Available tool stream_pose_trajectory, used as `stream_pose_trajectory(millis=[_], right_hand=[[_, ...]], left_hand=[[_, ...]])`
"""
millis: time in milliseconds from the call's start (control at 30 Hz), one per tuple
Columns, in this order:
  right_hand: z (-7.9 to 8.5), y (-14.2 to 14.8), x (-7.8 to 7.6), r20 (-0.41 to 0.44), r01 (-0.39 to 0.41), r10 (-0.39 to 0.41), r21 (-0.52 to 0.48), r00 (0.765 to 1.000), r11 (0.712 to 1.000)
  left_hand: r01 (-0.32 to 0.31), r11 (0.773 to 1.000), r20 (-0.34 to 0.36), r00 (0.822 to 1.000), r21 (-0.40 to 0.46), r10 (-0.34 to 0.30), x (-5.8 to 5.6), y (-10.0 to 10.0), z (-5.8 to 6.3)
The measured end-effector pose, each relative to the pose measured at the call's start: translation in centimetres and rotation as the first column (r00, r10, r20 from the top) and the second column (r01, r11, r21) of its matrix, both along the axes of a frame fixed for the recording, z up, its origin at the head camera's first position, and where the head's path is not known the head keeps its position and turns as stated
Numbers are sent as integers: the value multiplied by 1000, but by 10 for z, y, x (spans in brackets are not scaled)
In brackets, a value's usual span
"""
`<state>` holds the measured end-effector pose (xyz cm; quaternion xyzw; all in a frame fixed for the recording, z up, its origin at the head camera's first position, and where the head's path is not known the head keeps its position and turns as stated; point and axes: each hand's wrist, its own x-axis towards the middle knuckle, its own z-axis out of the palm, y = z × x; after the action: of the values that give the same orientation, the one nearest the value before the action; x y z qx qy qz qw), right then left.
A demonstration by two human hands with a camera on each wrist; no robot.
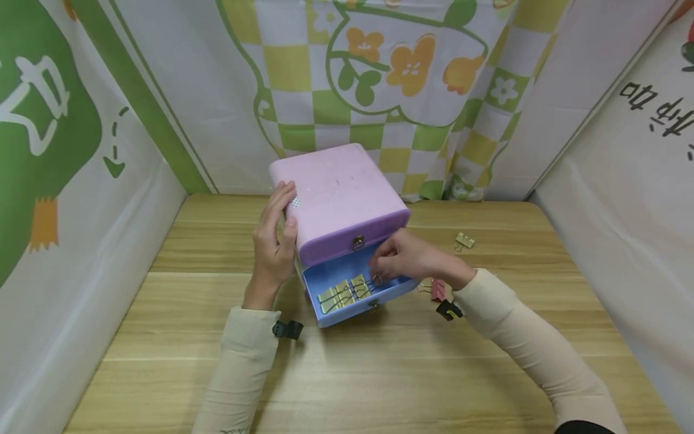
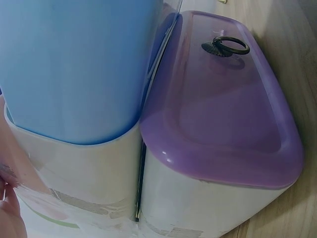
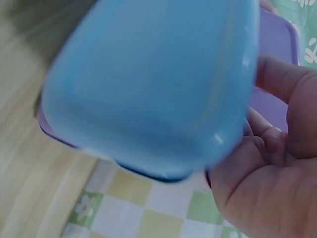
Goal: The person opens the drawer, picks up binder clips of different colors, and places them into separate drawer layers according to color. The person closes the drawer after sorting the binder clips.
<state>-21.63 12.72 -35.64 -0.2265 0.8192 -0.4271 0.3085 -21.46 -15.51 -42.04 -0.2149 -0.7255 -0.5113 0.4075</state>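
Note:
A small drawer cabinet with a pink top [image 1: 336, 187] stands on the table, its blue drawer [image 1: 355, 304] pulled out below a purple one. Several gold binder clips [image 1: 343, 294] lie in a row inside the blue drawer. My left hand [image 1: 273, 241] rests against the cabinet's left side, fingers extended to the top edge. Reaching over the drawer's right part, my right hand [image 1: 403, 256] has its fingers curled at a binder clip's wire handle [image 1: 377, 279]. In the right wrist view, the drawer front [image 3: 153, 89] hides those fingertips.
Right of the cabinet lie a red binder clip [image 1: 438, 290] and, farther back, a gold one [image 1: 464, 240]. A shut purple lower drawer [image 2: 223, 104] with a ring pull sits under the blue one. A patterned curtain [image 1: 401, 138] hangs behind the table.

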Motion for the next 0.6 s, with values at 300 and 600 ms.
stream_pose_trajectory(millis=[300,600], right_hand=[[29,24,-6,-37,51,-52,-19,998,999],[45,56,-11,-107,180,-178,2,978,984]], left_hand=[[2,1000,-2,1000,0,-2,0,0,1],[3,1000,9,1000,1,-3,1,0,1]])
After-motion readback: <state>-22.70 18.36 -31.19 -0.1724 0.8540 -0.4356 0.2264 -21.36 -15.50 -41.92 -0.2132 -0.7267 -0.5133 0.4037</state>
